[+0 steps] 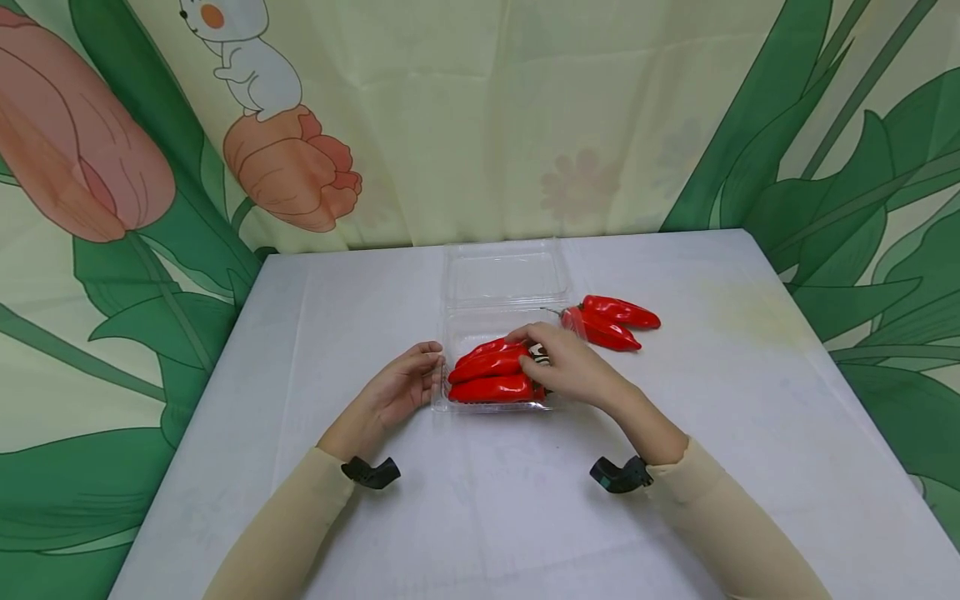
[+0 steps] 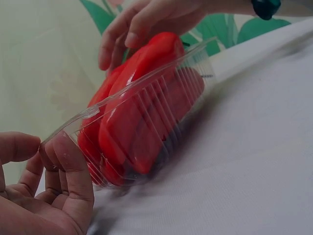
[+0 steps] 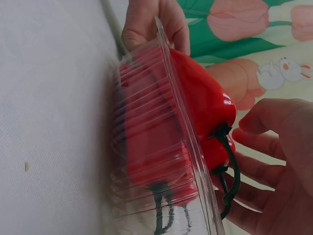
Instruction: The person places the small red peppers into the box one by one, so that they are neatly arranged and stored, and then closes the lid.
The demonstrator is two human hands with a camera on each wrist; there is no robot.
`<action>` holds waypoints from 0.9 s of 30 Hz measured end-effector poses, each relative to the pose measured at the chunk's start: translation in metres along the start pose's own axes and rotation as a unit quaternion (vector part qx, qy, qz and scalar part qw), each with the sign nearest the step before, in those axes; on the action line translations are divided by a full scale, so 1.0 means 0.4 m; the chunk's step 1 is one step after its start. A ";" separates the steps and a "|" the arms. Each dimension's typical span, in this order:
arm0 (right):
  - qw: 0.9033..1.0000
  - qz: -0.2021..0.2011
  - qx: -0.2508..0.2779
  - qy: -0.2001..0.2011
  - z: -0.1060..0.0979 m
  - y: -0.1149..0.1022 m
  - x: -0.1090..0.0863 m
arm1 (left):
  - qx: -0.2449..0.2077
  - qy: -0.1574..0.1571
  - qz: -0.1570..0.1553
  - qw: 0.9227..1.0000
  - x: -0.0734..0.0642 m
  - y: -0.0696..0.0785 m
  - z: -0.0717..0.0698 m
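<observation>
White table (image 1: 480, 517): open box (image 1: 480, 321) holds peppers (image 1: 491, 389); left hand (image 1: 401, 387) pinches its rim (image 2: 122, 91), right hand (image 1: 573, 367) loose beside its contents; spare peppers (image 1: 618, 311) lie alongside

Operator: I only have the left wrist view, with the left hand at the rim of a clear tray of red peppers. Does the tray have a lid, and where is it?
Observer: Yes. In the head view the clear lid is open, folded back on the far side of the tray.
Operator: Understood. Are any peppers outside the tray?
Observer: Two loose red peppers show on the table, at the tray's right side.
Operator: And what is at the pepper ends by the right hand?
Observer: The right wrist view shows a long, dark green stem curving above the tray's rim, close to that hand's fingers.
</observation>
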State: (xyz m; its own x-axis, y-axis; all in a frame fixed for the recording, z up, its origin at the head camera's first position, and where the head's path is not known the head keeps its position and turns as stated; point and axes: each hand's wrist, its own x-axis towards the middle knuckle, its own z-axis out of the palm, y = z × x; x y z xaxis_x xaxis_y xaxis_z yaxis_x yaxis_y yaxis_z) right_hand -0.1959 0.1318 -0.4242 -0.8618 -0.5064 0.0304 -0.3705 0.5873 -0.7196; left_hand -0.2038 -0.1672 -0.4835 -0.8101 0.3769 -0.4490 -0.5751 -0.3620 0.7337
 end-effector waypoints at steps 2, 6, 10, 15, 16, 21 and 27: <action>1.000 0.003 -0.001 0.005 -0.002 0.000 0.000 | 0.001 -0.002 0.000 1.000 0.000 0.001 0.001; 1.000 0.005 0.004 0.016 -0.007 0.000 -0.003 | 0.001 -0.003 -0.001 1.000 -0.001 0.001 0.003; 1.000 0.002 0.008 0.021 -0.012 0.003 -0.006 | -0.002 0.000 -0.003 1.000 -0.002 0.002 0.004; 1.000 -0.001 0.000 0.029 -0.019 0.003 -0.006 | -0.006 0.002 -0.003 1.000 -0.002 0.002 0.003; 1.000 -0.002 -0.003 0.031 -0.021 0.003 -0.006 | -0.005 0.001 -0.003 1.000 -0.001 0.002 0.002; 0.999 -0.011 -0.009 0.041 -0.029 0.005 -0.007 | -0.003 0.005 -0.004 1.000 -0.001 0.002 0.003; 0.998 -0.004 -0.018 0.060 -0.040 0.011 -0.007 | -0.002 0.006 -0.005 1.000 -0.001 0.003 0.004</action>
State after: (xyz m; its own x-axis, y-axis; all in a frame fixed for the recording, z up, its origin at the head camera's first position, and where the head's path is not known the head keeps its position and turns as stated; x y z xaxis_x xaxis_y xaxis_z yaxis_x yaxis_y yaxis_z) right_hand -0.2006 0.1460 -0.4162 -0.8927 -0.4343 0.1204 -0.3885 0.6063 -0.6939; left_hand -0.2038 -0.1663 -0.4817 -0.8059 0.3703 -0.4620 -0.5832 -0.3622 0.7271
